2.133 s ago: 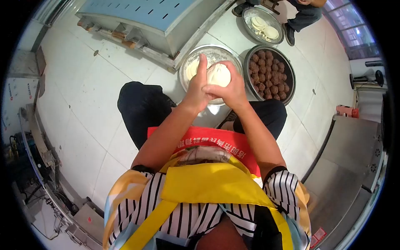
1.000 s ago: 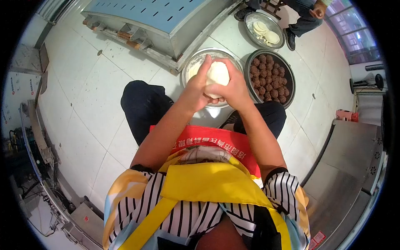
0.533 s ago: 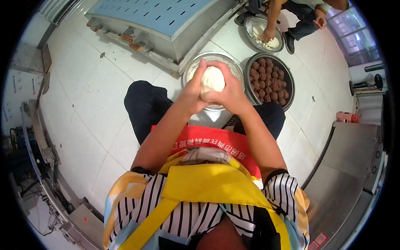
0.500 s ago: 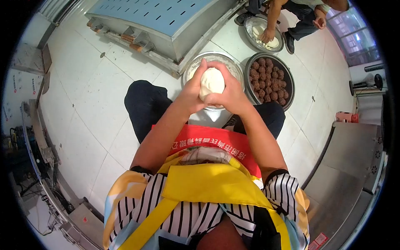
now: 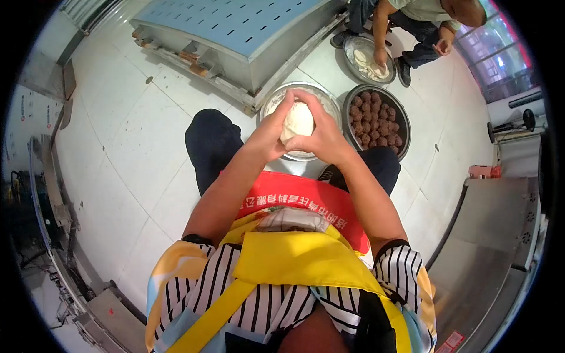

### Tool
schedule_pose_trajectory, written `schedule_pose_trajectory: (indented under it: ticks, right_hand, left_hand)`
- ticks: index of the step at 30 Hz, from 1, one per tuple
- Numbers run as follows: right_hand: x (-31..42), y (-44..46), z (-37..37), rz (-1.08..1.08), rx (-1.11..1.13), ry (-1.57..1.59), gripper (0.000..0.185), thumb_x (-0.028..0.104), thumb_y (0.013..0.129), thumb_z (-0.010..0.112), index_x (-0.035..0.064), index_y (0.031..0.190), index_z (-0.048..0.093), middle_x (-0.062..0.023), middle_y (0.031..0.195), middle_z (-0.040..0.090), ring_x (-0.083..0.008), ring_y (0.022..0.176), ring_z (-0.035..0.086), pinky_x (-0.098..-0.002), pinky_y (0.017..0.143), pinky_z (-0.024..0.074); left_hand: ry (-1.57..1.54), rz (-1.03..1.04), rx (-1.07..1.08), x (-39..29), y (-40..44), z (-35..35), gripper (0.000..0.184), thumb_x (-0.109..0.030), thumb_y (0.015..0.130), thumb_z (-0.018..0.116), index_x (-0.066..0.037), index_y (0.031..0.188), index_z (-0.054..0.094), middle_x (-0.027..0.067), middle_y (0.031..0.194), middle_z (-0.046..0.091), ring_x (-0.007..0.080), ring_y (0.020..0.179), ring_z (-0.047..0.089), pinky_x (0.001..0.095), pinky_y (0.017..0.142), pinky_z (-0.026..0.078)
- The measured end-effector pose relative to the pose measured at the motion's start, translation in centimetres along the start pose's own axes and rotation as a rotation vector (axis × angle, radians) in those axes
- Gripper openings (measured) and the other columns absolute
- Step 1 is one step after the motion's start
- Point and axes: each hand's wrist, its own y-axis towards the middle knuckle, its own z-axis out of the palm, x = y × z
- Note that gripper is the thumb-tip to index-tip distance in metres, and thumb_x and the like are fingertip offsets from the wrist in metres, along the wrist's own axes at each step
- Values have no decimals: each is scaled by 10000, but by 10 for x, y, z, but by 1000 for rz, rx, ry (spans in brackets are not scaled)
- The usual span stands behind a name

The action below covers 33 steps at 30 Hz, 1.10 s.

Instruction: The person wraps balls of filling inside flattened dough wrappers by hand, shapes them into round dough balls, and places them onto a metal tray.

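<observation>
A pale, rounded ball of dough (image 5: 298, 122) is cupped between both my hands over a metal basin (image 5: 329, 101). My left hand (image 5: 272, 130) curls round its left side, and my right hand (image 5: 326, 130) wraps its right side, with the thumb pressed across the lower front. The fingertips meet above the dough. Whitish residue shows on the basin's inner surface, though my hands hide much of its middle. Just right of my hands, a dark-rimmed round tub (image 5: 405, 126) holds many brown balls (image 5: 375, 117).
A co-worker's hand (image 5: 381, 57) reaches into another basin (image 5: 351, 65) holding pale dough. A large metal box with a slotted blue top (image 5: 229, 26) stands ahead on the left. Steel equipment (image 5: 488, 229) lines the right. My knees flank the basin.
My hands still clasp the dough, which is turned slightly, with small finger shifts. The co-worker's hand has moved within the far basin. The whole view has tilted a little.
</observation>
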Motion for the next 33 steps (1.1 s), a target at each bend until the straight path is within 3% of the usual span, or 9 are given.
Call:
schedule_pose_trajectory:
  ticks: [4,7,10,13,16,22,28,31,33]
  right_hand:
    - [-9,-6,5,67,-96,-46,763,378,640,794,57,1254,473,-177,1116,588,-340,1045,567,-380,896,443]
    - [1,-16,-3,-54,-82,58,720,262,643,798,25,1244,480,-133,1152,582,-237,1073,558,-338,934,420]
    - [-1,-20,-7,41,-170,-152,702,274,659,793,23,1240,491,-140,1156,583,-239,1078,559,-346,932,422]
    - [-11,-27,1,-72,-300,-191,779,355,632,798,64,1278,473,-191,1151,565,-360,1032,555,-408,896,435]
    - [-10,-32,-10,-180,-130,-111,798,370,639,793,63,1296,459,-196,1183,546,-366,1069,529,-414,911,424]
    - [-2,-15,-11,-182,-145,-269,807,402,654,781,66,1306,442,-203,1185,539,-384,1130,493,-416,942,410]
    - [-11,6,-12,81,55,-23,870,325,652,794,83,1372,370,-194,1274,502,-333,1208,477,-387,986,387]
    - [-16,15,-28,15,112,196,912,267,630,802,102,1399,342,-188,1294,491,-310,1237,463,-376,1008,371]
    - [-13,22,-34,-125,157,-75,849,248,626,804,109,1365,409,-168,1307,493,-333,1205,479,-392,997,388]
  left_hand:
    - [-53,71,-6,11,3,5,673,-642,892,421,-68,1235,502,95,1166,596,210,1076,589,381,894,491]
    - [70,24,-95,13,-13,25,669,-633,899,419,-65,1243,500,93,1181,588,209,1077,588,381,900,487]
    - [-80,104,-30,29,-2,26,682,-630,904,410,-55,1262,487,98,1208,574,217,1087,584,382,909,482]
    - [-95,176,-108,41,-2,30,697,-637,903,403,-47,1267,481,105,1213,572,226,1090,582,389,906,484]
    - [-90,117,-102,34,0,24,750,-682,894,339,-46,1263,485,109,1201,582,228,1104,575,387,940,460]
    - [-173,138,-29,32,12,19,753,-703,883,331,-67,1248,501,83,1169,601,220,1063,597,378,890,488]
    - [-130,86,-83,22,13,2,700,-686,887,360,-93,1217,530,63,1120,614,206,1016,611,367,838,514]
    - [-153,40,-89,13,13,-5,721,-706,876,351,-98,1221,529,77,1114,614,216,998,616,387,816,524]
    - [-112,-26,-93,5,12,-8,745,-721,866,347,-96,1234,518,82,1126,611,225,997,616,400,806,529]
